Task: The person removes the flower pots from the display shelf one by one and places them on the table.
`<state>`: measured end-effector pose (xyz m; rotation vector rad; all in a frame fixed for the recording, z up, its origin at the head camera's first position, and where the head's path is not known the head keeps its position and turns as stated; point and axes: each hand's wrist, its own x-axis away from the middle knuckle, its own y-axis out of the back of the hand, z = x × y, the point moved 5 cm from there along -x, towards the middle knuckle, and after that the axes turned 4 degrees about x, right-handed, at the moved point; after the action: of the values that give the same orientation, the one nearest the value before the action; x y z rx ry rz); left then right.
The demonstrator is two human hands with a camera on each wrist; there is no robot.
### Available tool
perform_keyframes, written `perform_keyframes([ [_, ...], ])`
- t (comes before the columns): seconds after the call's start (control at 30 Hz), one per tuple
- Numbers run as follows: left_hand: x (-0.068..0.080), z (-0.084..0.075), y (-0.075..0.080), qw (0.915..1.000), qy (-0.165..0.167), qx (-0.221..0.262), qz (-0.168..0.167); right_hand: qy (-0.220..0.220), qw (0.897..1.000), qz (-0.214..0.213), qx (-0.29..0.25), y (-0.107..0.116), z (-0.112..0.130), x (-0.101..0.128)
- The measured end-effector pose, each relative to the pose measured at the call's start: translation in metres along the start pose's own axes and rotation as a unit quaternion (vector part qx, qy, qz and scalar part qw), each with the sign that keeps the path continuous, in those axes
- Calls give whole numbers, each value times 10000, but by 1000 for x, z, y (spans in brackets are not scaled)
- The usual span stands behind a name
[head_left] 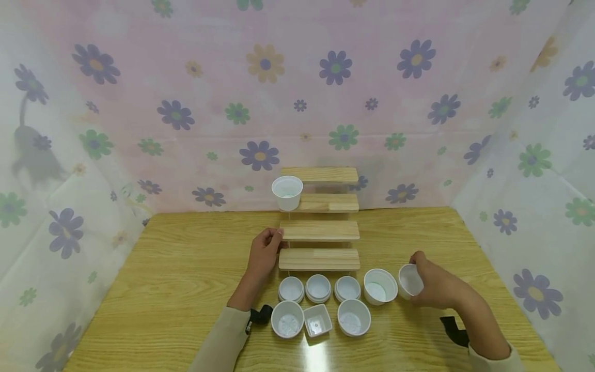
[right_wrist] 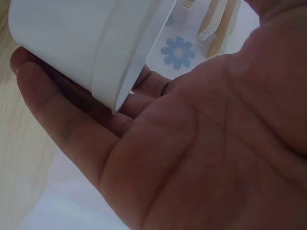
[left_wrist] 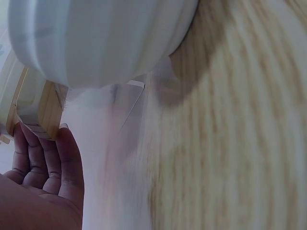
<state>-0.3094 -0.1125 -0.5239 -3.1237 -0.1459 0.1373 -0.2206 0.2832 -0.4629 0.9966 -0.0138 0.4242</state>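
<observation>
At my right hand [head_left: 437,287], a white cup [head_left: 411,280] sits tilted in curled fingers; keep it level. My left hand [head_left: 266,251] grips the stepped rack [head_left: 319,231] edge, steadying it.

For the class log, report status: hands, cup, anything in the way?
Left hand steadies the stepped wooden shelf. Right hand grips a small white plastic cup, tilted. Other white cups sit alongside it.
</observation>
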Motion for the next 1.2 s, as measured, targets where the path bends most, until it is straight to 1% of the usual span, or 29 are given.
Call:
perform_keyframes([
  [0.1,0,1,0,10000,16,6,-10,-60,9999,119,-11,-2,-1,0],
  [0.37,-1,2,1,10000,73,-8,33,-101,9996,266,35,-5,-1,-2],
  [0.57,-1,1,1,10000,19,20,14,-100,9995,281,90,-7,-1,-4],
  [0.93,-2,3,1,10000,41,-29,1,-136,9994,325,74,-8,0,-5],
  [1.07,-2,4,1,10000,46,-48,5,-76,9993,332,160,-7,1,-5],
  [1.2,-1,2,1,10000,82,19,37,-106,9989,348,296,-7,2,-3],
])
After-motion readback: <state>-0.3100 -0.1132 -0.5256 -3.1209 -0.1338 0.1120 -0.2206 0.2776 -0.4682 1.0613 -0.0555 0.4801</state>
